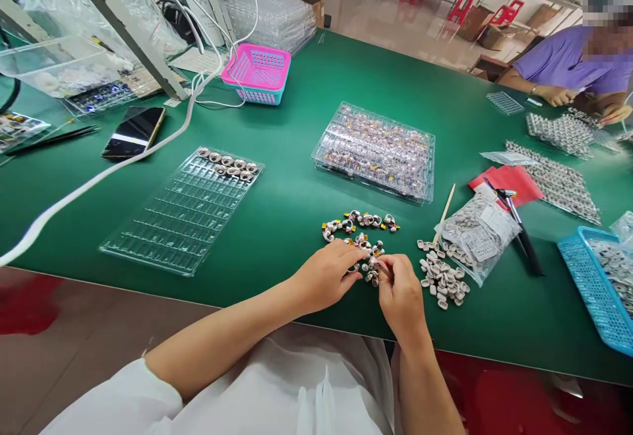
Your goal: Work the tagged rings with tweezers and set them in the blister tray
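My left hand [321, 275] rests over a loose pile of small ring-shaped parts with yellow tabs [363, 221]. Its fingers reach out over the parts, the thumb apart from them. At the pile's right side, my right hand [401, 290] is closed in a pinch, and its fingertips hide whatever they hold. Just right of that hand lies a heap of small pale oval caps [444, 278]. To the left, a clear compartment tray [168, 224] carries several ring-shaped parts in its far rows. Beyond the pile sits a filled clear tray [376, 151].
A plastic bag of pale parts [477, 227], a wooden stick [448, 204], a black-handled tool [527, 244] and a blue basket [588, 290] lie to the right. A phone [133, 133], white cable [106, 174] and pink basket [260, 69] are left. A co-worker [558, 66] sits far right.
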A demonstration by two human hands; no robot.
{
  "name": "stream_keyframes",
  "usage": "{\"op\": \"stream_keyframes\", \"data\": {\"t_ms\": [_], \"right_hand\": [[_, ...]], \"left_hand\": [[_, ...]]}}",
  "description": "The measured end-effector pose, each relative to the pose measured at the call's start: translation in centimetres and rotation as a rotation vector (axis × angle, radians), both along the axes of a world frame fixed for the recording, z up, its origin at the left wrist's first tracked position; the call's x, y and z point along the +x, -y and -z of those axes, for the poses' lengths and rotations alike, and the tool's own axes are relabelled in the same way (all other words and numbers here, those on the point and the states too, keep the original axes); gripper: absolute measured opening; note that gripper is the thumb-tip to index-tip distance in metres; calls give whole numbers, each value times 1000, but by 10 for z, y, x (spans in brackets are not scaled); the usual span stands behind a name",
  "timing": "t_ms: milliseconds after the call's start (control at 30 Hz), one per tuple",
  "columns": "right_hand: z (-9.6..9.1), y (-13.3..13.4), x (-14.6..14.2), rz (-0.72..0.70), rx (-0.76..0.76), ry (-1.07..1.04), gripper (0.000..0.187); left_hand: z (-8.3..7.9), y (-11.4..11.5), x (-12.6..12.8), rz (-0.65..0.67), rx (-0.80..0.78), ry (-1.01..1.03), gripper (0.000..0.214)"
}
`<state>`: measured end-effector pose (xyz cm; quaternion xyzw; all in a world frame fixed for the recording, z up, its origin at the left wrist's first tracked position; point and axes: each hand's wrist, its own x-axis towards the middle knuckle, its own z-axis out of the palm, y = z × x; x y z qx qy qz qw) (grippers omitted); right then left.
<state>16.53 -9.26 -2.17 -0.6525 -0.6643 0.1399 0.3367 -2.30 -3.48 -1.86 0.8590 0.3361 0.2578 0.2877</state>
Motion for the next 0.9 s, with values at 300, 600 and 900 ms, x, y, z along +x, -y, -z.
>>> {"op": "stream_keyframes", "data": {"t_ms": [300, 600, 900], "right_hand": [[-8, -1, -5, 229, -216, -790, 33], [-9, -1, -19, 197, -238, -1067, 29], [-9, -5, -23, 176, -308, -1179, 27]], "left_hand": [[-9, 3, 4, -56, -221, 188, 40], [-12, 4, 2, -100, -476, 378, 36], [-7, 2, 8, -122, -296, 277, 27]]}}
